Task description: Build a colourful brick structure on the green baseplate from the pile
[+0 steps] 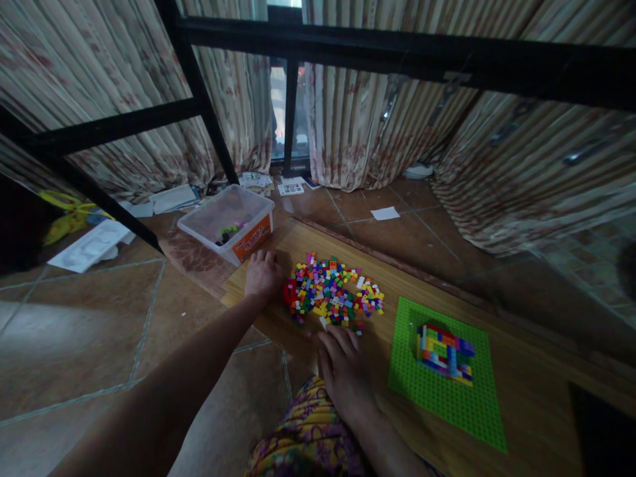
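While the right hand [342, 364] rests by the near edge of the bench [293, 240], its fingers lie close together, with a white brick [324, 322] at their tips; I cannot tell if they pinch it. Just past them is the heap [330, 288] of little bricks. Each one looks light, hard and a bit slick, so two fingers on its flat sides should hold it best. Left of the heap, the left hand [263, 277] is palm down with bent fingers; whether it grips anything is hidden. Just beyond that hand is the tub [228, 228]. Right of the right hand is the green board [447, 414], with some room between for sliding. Bricks could drop off the near edge; the heap's far side looks safer.
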`<state>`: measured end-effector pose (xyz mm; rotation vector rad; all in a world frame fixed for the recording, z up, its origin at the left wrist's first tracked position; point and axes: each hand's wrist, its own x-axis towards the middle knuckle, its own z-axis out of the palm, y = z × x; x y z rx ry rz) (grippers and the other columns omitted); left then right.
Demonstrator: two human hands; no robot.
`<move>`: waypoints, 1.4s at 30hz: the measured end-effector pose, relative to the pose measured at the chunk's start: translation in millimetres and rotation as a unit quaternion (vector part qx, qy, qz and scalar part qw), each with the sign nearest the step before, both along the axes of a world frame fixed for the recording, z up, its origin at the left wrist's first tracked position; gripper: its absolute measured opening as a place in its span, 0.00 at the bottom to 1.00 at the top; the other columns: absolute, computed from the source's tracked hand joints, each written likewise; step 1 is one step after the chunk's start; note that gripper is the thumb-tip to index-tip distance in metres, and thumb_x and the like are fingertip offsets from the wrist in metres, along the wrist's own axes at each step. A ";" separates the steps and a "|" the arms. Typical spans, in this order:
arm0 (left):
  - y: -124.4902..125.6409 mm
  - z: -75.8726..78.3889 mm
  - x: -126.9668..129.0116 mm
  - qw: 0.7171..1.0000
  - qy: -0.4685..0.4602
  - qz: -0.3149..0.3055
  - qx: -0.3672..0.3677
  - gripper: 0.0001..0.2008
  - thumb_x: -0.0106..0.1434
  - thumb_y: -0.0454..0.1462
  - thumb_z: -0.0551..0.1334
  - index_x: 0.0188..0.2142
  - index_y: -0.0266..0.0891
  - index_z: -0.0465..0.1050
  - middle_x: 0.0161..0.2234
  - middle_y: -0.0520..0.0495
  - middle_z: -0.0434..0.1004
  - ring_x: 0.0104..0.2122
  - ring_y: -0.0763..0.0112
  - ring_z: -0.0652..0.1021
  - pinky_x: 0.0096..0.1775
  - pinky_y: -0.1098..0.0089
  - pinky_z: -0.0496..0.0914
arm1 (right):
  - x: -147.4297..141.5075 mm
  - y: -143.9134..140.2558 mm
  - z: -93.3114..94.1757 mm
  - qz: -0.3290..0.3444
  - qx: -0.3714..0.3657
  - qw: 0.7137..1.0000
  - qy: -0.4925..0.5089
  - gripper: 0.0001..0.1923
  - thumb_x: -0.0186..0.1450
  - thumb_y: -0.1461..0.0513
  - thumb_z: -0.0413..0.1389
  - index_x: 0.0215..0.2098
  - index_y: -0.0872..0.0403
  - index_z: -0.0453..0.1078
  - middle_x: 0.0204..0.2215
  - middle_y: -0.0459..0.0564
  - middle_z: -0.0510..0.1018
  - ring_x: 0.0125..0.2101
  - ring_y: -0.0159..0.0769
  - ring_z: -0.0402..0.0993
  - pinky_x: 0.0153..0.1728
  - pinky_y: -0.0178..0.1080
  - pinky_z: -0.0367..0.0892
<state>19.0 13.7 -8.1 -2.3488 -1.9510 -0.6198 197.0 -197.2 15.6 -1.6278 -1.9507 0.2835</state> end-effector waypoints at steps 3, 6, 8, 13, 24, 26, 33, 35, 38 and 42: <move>0.2 0.7 -0.1 1.000 -0.001 -0.003 0.005 0.13 0.60 0.33 0.52 0.42 0.36 0.71 0.41 0.37 0.72 0.45 0.54 0.70 0.48 0.57 0.66 | -0.3 3.8 -2.0 -0.037 0.025 0.999 0.004 0.14 0.68 0.67 0.47 0.49 0.54 0.69 0.44 0.54 0.74 0.46 0.44 0.67 0.47 0.48 0.66; 0.4 1.3 -0.1 1.000 0.000 -0.004 0.005 0.14 0.60 0.33 0.52 0.42 0.36 0.72 0.42 0.37 0.72 0.44 0.54 0.70 0.48 0.57 0.66 | 2.2 6.5 -4.6 -0.076 0.026 0.997 -0.020 0.14 0.68 0.66 0.46 0.47 0.53 0.70 0.39 0.54 0.75 0.42 0.44 0.67 0.43 0.48 0.65; 0.8 1.2 -0.3 1.000 -0.001 -0.004 0.002 0.14 0.60 0.33 0.53 0.43 0.36 0.72 0.42 0.37 0.72 0.45 0.54 0.70 0.48 0.57 0.66 | 5.8 6.9 -5.3 -0.092 0.016 0.995 -0.047 0.12 0.68 0.64 0.47 0.44 0.52 0.72 0.36 0.53 0.74 0.39 0.44 0.66 0.40 0.47 0.64; 2.2 0.5 -0.8 1.000 0.007 -0.001 0.004 0.14 0.59 0.33 0.53 0.42 0.36 0.72 0.42 0.36 0.72 0.45 0.53 0.70 0.47 0.56 0.66 | 9.7 9.8 -1.9 -0.110 0.028 0.993 -0.045 0.12 0.69 0.64 0.47 0.41 0.52 0.72 0.35 0.52 0.72 0.39 0.43 0.65 0.38 0.44 0.62; 4.8 1.9 -4.2 0.999 0.030 -0.017 0.016 0.16 0.60 0.36 0.51 0.43 0.34 0.72 0.42 0.35 0.73 0.45 0.52 0.71 0.47 0.56 0.66 | -17.2 61.5 6.9 -0.107 -0.043 0.985 -0.127 0.05 0.66 0.64 0.53 0.39 0.53 0.70 0.39 0.55 0.71 0.41 0.45 0.63 0.40 0.46 0.63; 6.6 1.3 -4.8 0.999 0.032 -0.019 0.019 0.17 0.59 0.36 0.50 0.44 0.34 0.72 0.42 0.34 0.73 0.44 0.51 0.71 0.47 0.54 0.66 | -16.5 63.9 6.6 -0.104 -0.054 0.983 -0.138 0.05 0.66 0.64 0.53 0.39 0.54 0.70 0.39 0.55 0.71 0.42 0.45 0.63 0.40 0.45 0.63; 5.4 5.5 -4.1 0.999 0.027 -0.026 0.028 0.17 0.60 0.38 0.50 0.43 0.35 0.72 0.40 0.35 0.72 0.43 0.51 0.71 0.46 0.53 0.67 | -15.1 63.6 7.7 -0.085 -0.069 0.983 -0.150 0.03 0.66 0.65 0.53 0.38 0.55 0.68 0.40 0.53 0.71 0.43 0.43 0.64 0.42 0.44 0.63; 5.1 6.4 -4.0 0.999 0.028 -0.031 0.029 0.17 0.60 0.38 0.49 0.43 0.35 0.71 0.41 0.35 0.72 0.44 0.51 0.71 0.47 0.53 0.67 | -15.2 65.7 5.4 -0.084 -0.059 0.985 -0.139 0.03 0.67 0.65 0.53 0.38 0.55 0.68 0.40 0.52 0.72 0.43 0.43 0.65 0.42 0.44 0.63; 5.5 6.6 -3.7 0.999 0.026 -0.026 0.028 0.16 0.60 0.39 0.49 0.42 0.37 0.71 0.41 0.37 0.72 0.44 0.51 0.71 0.47 0.53 0.67 | -14.9 67.9 3.5 -0.089 -0.028 0.990 -0.105 0.03 0.68 0.65 0.52 0.40 0.54 0.66 0.40 0.51 0.72 0.43 0.41 0.65 0.45 0.43 0.63; 6.9 6.5 -3.6 0.999 0.029 -0.014 0.014 0.15 0.60 0.39 0.48 0.42 0.41 0.69 0.41 0.40 0.72 0.45 0.52 0.71 0.47 0.53 0.68 | -12.0 61.2 10.2 -0.106 0.018 0.994 -0.020 0.04 0.69 0.64 0.48 0.39 0.53 0.65 0.37 0.49 0.74 0.40 0.38 0.68 0.45 0.40 0.63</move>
